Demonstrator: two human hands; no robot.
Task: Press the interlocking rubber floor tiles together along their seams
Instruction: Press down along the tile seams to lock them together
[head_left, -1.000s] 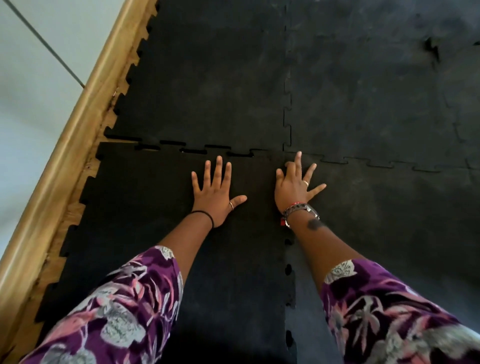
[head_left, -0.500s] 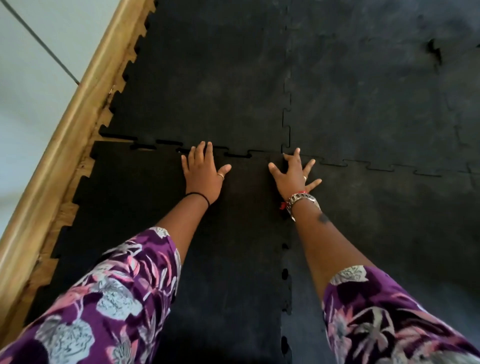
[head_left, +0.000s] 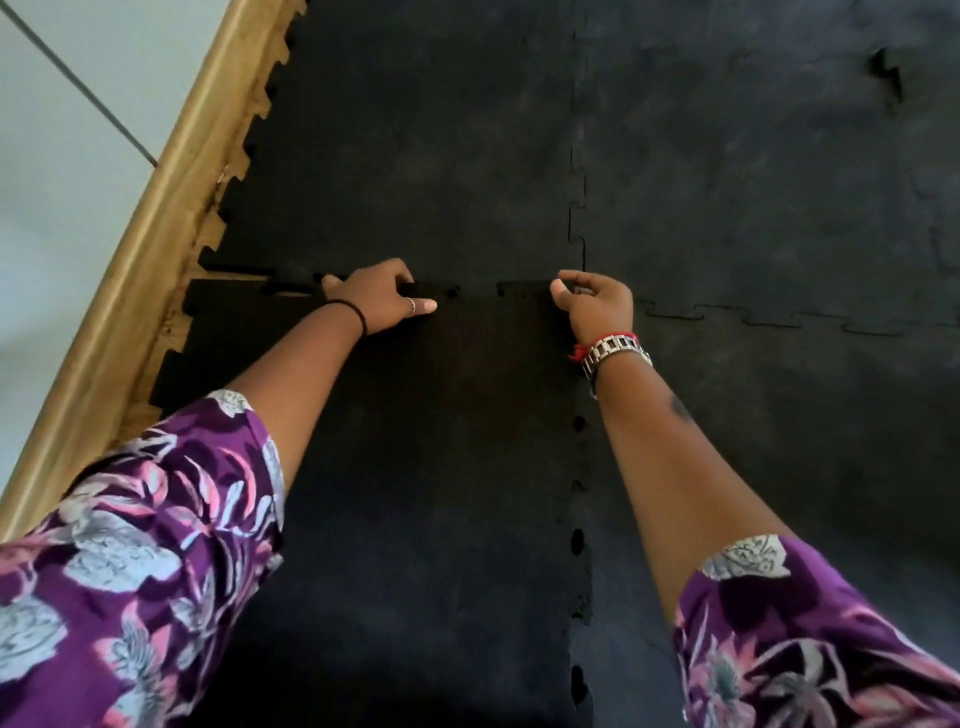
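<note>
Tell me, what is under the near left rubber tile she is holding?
Wood flooring shows through the notches along the near left tile's left edge. Beneath the rest is covered. Both the left hand and right hand curl over its far edge.

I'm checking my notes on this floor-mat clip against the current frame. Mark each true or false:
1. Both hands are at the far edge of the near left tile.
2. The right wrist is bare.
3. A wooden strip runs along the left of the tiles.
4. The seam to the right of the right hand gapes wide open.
1. True. The left hand and right hand curl at the far edge of the near left tile.
2. False. It wears a metal bracelet and a red thread.
3. True. The wooden strip borders them.
4. False. That seam looks closed; the gaps are beside the left hand.
</note>
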